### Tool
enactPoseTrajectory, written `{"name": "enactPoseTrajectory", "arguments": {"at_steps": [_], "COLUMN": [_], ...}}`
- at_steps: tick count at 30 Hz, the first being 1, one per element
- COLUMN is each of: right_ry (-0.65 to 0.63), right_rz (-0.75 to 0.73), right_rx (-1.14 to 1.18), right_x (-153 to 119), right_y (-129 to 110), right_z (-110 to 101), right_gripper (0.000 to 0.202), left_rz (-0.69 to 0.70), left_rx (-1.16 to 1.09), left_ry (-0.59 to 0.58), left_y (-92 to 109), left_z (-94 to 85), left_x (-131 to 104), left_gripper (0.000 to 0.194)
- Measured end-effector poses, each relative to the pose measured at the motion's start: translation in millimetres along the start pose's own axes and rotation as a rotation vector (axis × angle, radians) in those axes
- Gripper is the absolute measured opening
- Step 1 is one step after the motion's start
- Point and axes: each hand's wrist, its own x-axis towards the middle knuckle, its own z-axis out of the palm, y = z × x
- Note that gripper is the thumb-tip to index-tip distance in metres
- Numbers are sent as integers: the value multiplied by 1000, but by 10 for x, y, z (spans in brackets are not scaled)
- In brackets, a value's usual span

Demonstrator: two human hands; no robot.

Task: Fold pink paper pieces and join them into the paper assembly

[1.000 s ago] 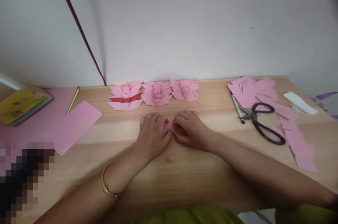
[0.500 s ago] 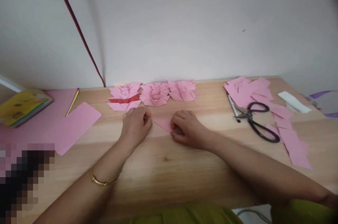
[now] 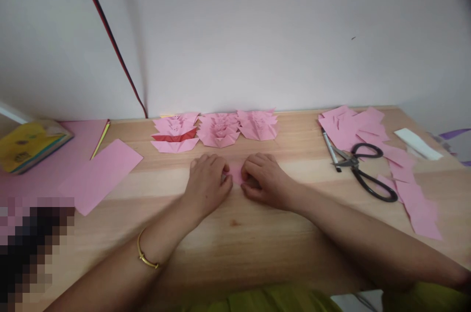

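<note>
A small piece of pink paper shows between my two hands, just above the wooden table. My left hand, with a gold bangle on its wrist, has curled fingers pinching the paper's left side. At the opposite side my right hand grips it, fingers bent inward. Most of the paper is hidden behind the fingers. Just beyond my hands, folded pink paper pieces lie in three overlapping stacks along the wall; a red piece sits in the left stack.
To the right lie black-handled scissors, a pen, loose pink paper squares and a white strip. On the left are a large pink sheet, a yellow pencil and a yellow book. A cable runs down the wall.
My left hand has moved right, toward my right hand, and has taken hold of the paper's left side. My right hand keeps its grip. The view has shifted slightly.
</note>
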Motion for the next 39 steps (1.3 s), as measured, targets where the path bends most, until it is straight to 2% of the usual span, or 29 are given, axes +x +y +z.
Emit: {"name": "enactPoseTrajectory", "arguments": {"at_steps": [6, 11, 14, 16, 18, 20, 23, 26, 29, 34, 39], "right_ry": [2, 10, 20, 35, 53, 76, 130, 171, 163, 183, 219], "right_rz": [-3, -6, -7, -16, -34, -54, -60, -71, -82, 1, -50], "right_rx": [-4, -8, -18, -12, 8, 40, 102, 133, 60, -80, -82], "right_x": [-7, -11, -13, -16, -20, -23, -24, -24, -34, -58, -27], "right_y": [-4, -7, -7, 5, 30, 63, 109, 128, 131, 171, 177], "right_z": [-14, -15, -8, 5, 22, 41, 64, 69, 44, -17, 5], "right_gripper": [10, 12, 11, 11, 9, 6, 4, 11, 14, 10, 16], "left_rz": [-47, -106, -2, 168, 335, 437, 418, 412, 394, 360, 347], "left_rx": [0, 10, 6, -35, -70, -60, -18, 21, 86, 164, 174], "left_ry": [22, 113, 183, 206, 175, 80, 17, -9, -18, -59, -68], "left_y": [-146, -314, -298, -228, -139, -60, -3, -6, -15, 21, 72], "left_z": [-73, -125, -117, -89, -50, -12, 13, 1, -7, 1, -31], "left_x": [55, 58, -8, -72, -138, -193, -242, -259, -274, -308, -286], "left_gripper": [2, 5, 8, 13, 19, 20, 24, 29, 34, 44, 39]}}
